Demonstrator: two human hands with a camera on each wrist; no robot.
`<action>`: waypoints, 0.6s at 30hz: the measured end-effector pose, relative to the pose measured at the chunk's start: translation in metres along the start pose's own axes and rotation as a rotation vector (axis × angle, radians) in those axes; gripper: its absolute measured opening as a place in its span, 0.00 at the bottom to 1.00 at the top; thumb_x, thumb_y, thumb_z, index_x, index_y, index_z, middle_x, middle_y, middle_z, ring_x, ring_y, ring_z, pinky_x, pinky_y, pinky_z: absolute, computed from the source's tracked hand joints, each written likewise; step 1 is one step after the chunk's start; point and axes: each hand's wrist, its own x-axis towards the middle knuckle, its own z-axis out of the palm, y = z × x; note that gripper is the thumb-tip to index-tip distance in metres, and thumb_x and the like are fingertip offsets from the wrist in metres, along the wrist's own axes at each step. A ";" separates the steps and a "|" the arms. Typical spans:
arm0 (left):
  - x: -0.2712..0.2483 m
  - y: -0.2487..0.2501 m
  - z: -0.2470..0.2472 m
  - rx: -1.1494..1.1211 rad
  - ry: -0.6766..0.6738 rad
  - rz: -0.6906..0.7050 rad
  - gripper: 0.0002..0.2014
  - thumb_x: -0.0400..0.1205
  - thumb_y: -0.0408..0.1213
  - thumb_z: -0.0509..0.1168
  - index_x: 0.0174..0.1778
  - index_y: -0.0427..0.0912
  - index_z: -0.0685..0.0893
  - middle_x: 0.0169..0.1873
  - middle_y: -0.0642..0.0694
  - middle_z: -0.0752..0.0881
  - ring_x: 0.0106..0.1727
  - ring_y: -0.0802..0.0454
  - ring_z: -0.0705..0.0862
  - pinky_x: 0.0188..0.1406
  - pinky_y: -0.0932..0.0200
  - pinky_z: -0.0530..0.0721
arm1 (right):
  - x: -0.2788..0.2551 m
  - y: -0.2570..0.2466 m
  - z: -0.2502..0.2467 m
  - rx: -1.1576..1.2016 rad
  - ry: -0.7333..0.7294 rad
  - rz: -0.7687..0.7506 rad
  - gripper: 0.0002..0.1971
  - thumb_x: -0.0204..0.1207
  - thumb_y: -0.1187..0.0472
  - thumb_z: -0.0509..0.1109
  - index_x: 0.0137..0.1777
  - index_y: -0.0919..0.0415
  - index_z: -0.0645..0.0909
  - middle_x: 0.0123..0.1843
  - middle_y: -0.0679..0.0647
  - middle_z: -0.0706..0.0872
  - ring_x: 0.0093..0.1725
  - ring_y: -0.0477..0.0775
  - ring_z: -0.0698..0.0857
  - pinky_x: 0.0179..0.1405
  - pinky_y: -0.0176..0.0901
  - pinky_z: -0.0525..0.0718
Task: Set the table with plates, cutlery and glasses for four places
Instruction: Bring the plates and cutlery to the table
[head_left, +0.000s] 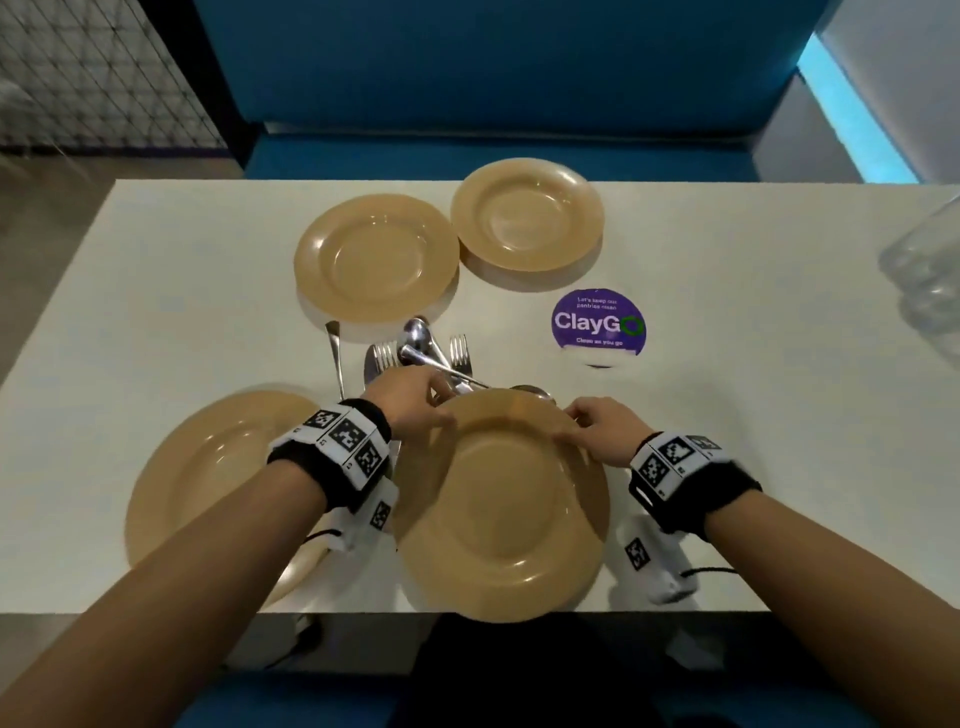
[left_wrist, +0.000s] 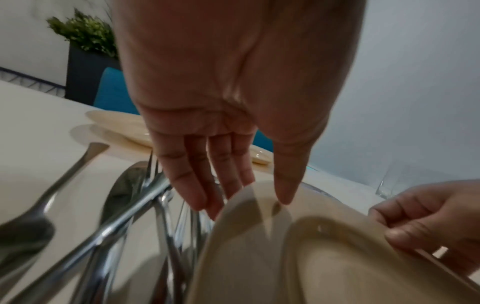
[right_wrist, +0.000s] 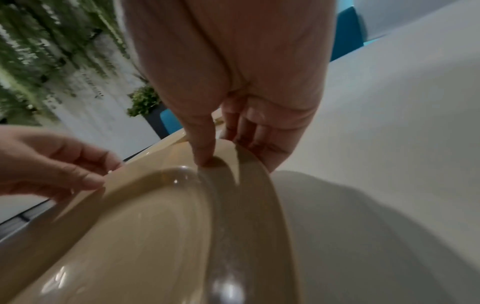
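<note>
Both hands hold one tan plate (head_left: 498, 504) just above the white table (head_left: 727, 415) at its near edge. My left hand (head_left: 421, 400) pinches the far-left rim, thumb on top and fingers beneath, as the left wrist view shows the left hand (left_wrist: 246, 201) on the plate (left_wrist: 337, 257). My right hand (head_left: 597, 423) pinches the far-right rim the same way, as does the right hand (right_wrist: 233, 156) on the plate (right_wrist: 155, 236). Another plate (head_left: 208, 478) lies at near left, and two plates (head_left: 376, 260) (head_left: 527, 215) sit further back. A cutlery pile (head_left: 426, 353) lies just beyond the held plate.
Clear glasses (head_left: 930, 275) stand at the table's right edge. A round purple ClayGo sticker (head_left: 597, 325) is on the tabletop. One lone utensil (head_left: 335, 358) lies left of the pile. A blue bench (head_left: 493, 78) runs behind the table.
</note>
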 end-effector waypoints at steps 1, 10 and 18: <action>0.000 -0.002 0.001 0.013 -0.010 0.009 0.16 0.80 0.47 0.67 0.62 0.46 0.82 0.56 0.47 0.84 0.54 0.51 0.81 0.52 0.59 0.78 | 0.001 0.000 0.000 0.022 0.021 -0.009 0.11 0.76 0.54 0.70 0.53 0.59 0.82 0.52 0.57 0.85 0.47 0.53 0.79 0.48 0.42 0.76; -0.011 -0.025 -0.025 -0.329 0.254 0.025 0.11 0.85 0.42 0.60 0.47 0.39 0.82 0.38 0.45 0.82 0.45 0.46 0.79 0.45 0.58 0.71 | -0.001 -0.029 -0.015 0.314 0.096 -0.119 0.17 0.80 0.51 0.65 0.58 0.65 0.81 0.53 0.63 0.88 0.53 0.62 0.86 0.58 0.53 0.83; -0.041 -0.123 -0.058 -0.623 0.514 -0.218 0.17 0.86 0.47 0.55 0.60 0.42 0.83 0.51 0.45 0.88 0.55 0.44 0.85 0.56 0.50 0.83 | 0.012 -0.106 -0.002 0.490 0.176 -0.153 0.10 0.80 0.53 0.65 0.56 0.59 0.79 0.47 0.57 0.89 0.51 0.60 0.88 0.57 0.56 0.84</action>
